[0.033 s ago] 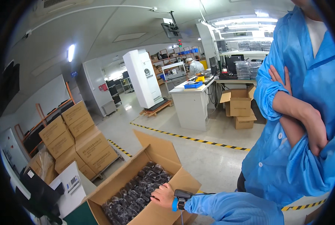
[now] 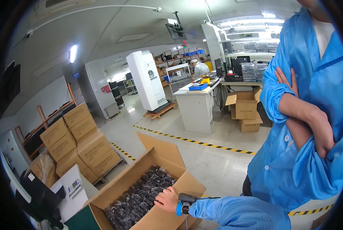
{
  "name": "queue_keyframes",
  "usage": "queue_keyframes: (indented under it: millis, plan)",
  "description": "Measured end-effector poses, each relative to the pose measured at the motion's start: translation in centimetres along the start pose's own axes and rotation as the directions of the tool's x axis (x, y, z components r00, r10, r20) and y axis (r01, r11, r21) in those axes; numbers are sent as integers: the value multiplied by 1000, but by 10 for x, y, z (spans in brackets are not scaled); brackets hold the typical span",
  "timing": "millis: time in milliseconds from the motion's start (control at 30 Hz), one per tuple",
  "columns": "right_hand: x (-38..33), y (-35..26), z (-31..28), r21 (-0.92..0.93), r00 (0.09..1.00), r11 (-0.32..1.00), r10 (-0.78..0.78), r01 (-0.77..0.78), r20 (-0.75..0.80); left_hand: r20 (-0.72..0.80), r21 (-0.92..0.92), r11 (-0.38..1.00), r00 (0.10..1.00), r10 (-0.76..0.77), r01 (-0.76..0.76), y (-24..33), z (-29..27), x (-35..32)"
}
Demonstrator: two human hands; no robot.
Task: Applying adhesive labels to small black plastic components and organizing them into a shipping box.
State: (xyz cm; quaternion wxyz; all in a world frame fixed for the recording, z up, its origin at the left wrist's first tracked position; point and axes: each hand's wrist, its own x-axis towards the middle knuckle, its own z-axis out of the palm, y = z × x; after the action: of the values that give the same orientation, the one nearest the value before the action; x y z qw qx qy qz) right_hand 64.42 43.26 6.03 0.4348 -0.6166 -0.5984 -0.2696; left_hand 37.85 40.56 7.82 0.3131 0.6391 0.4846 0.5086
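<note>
Head view: right hand (image 2: pixel 166 199), blue sleeve and black wrist device, rests on the near rim of an open brown cardboard box (image 2: pixel 167 155) full of small black bagged parts (image 2: pixel 140 193), fingers curled over them, grip unclear; left hand unseen; blue-coated person (image 2: pixel 313 153) stands alongside, arms crossed.

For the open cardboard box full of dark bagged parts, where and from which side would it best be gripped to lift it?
Probably low on its two long walls, one hand per side. The open cardboard box is long, packed full of dark bagged parts, and its flaps stand loose, so they look too weak to bear weight. The right hand already rests at the near rim; the left hand is out of view.
</note>
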Motion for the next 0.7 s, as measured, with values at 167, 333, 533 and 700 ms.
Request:
queue_keyframes:
  millis: [167, 333, 533, 700]
  plan:
    - [2, 2, 0, -5, 999, 1000, -23, 23, -27, -109, 251, 968, 992, 56, -27, -6, -11, -8]
    - [1, 2, 1, 23, 999, 1000, -10, 11, -52, -125, 413, 907, 981, 147, -83, -21, -27, -20]
    - [1, 3, -2, 0, 1000, 1000, 22, -22, 14, -152, 410, 907, 973, 174, -98, -22, -24, -23]
    - [0, 1, -2, 27, 999, 999, 32, -33, 36, -97, 538, 841, 987, 129, -57, -22, -34, -24]
